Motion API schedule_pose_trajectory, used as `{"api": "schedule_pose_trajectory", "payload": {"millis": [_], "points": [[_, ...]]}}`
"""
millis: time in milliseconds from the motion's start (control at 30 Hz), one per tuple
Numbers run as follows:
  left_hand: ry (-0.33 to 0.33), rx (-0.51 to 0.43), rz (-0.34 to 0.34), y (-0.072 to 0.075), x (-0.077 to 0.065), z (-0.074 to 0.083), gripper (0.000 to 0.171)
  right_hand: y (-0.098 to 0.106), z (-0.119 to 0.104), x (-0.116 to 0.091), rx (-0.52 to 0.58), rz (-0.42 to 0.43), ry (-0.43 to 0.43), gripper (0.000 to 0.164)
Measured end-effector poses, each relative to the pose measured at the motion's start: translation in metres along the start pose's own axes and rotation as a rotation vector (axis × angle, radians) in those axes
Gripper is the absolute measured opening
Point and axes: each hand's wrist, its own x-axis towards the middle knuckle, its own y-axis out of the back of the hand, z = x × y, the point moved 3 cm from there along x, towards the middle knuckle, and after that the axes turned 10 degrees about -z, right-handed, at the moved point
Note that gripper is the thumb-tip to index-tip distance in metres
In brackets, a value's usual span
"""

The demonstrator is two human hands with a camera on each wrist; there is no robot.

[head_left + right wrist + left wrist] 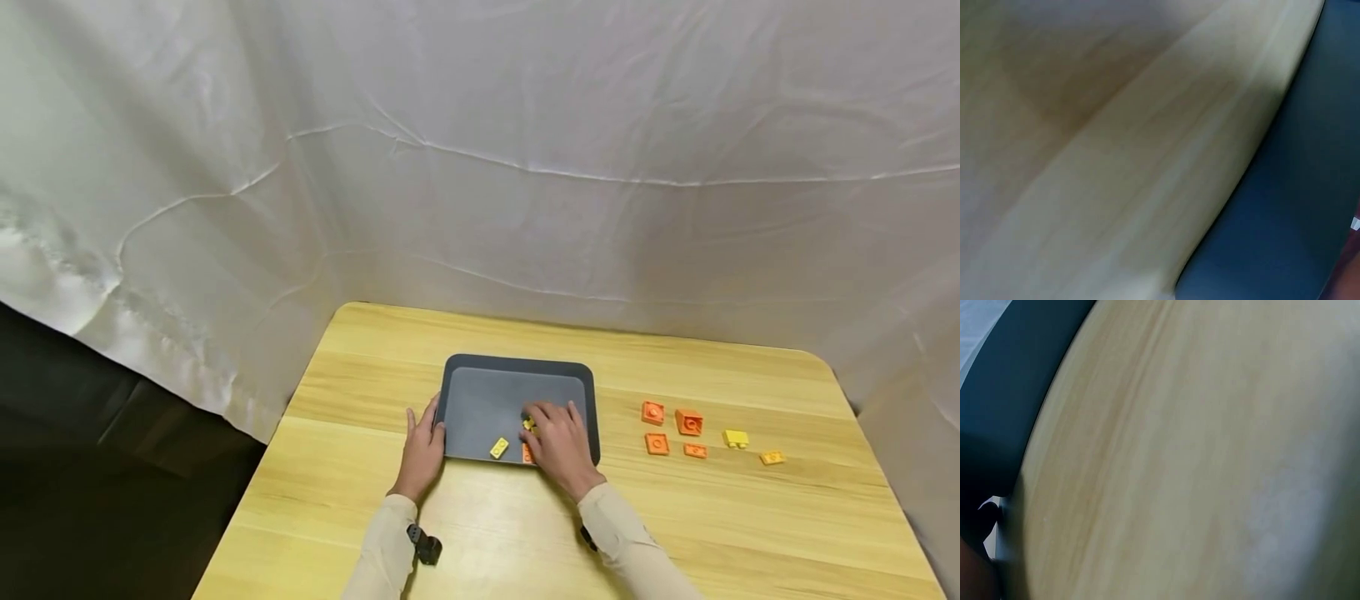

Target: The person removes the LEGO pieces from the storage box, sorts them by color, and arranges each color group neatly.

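A dark grey tray (480,400) lies on the wooden table. Against its left rim rests my left hand (422,458), its fingers extended along the edge. Over the tray's right half, my right hand (561,446) curls its fingers around a yellow toy brick (528,424), which they partly hide. Inside the tray, another yellow brick (498,448) lies near the front wall, and an orange brick (527,454) shows partly beside the right hand. Both wrist views show mostly table and the outer wall of the tray (1016,381).
To the right of the tray, several loose orange bricks (657,443) lie on the table (750,525), with a yellow brick (736,438) and a darker yellow brick (772,457) farther right. A pale curtain (525,225) hangs behind the table.
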Motion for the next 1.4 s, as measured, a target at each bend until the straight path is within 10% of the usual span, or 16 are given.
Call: {"api": "schedule_pose_trajectory", "payload": {"millis": [1400], "points": [[0.013,-0.001,-0.008,0.0,-0.0022,-0.0032,0.053,-0.0005,-0.0069,0.0031,0.062,-0.011,-0.04,0.012]]}}
